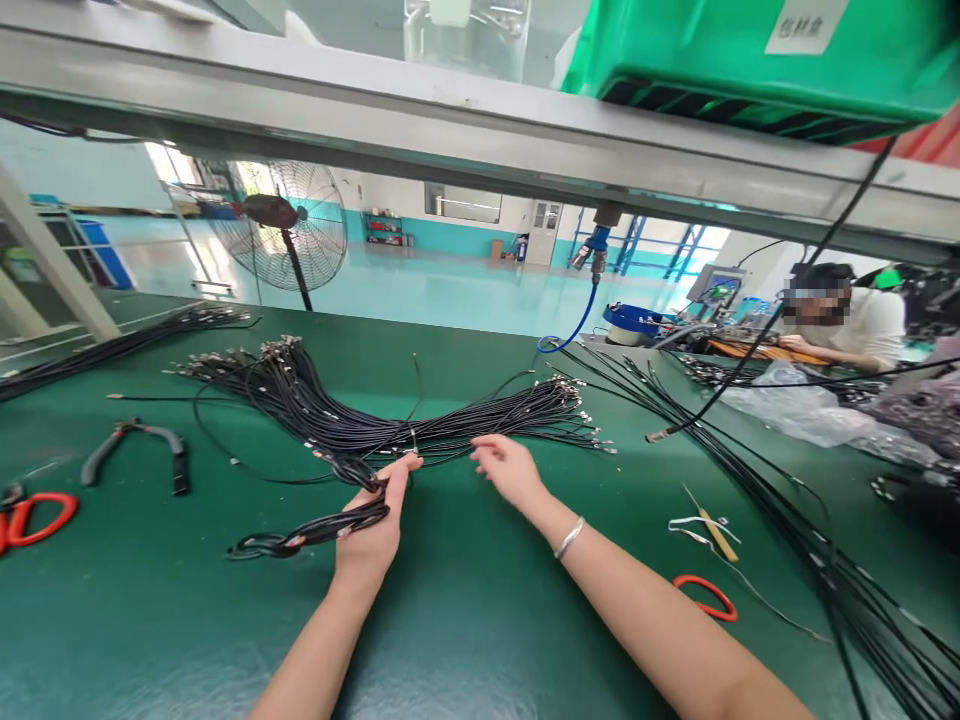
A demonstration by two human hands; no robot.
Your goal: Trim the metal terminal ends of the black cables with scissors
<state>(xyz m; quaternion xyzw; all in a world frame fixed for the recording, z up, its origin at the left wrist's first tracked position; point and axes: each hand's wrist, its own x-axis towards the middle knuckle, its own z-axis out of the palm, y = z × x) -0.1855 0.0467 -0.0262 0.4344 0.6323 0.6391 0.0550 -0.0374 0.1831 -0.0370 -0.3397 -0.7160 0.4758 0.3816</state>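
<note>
My left hand (pixel 375 530) is closed around a small looped hank of black cables (pixel 330 528), whose coiled ends stick out to the left. Its fingertips reach the near edge of a large bundle of black cables (pixel 352 425) with metal connectors at both ends, tied near the middle. My right hand (pixel 511 472), with a silver bangle on the wrist, is just in front of the bundle's right half. Its fingers are loosely bent and apart, with nothing visible in them. A few loose cables trail from the bundle.
Pliers (pixel 139 440) and orange-handled scissors (pixel 41 518) lie at left. On the right are a yellow-handled tool (pixel 718 535), an orange handle (pixel 706 597) and long loose cables (pixel 795 530). A blue air hose (pixel 592 300) hangs from the shelf (pixel 450 115). Another person (pixel 847 320) sits at far right.
</note>
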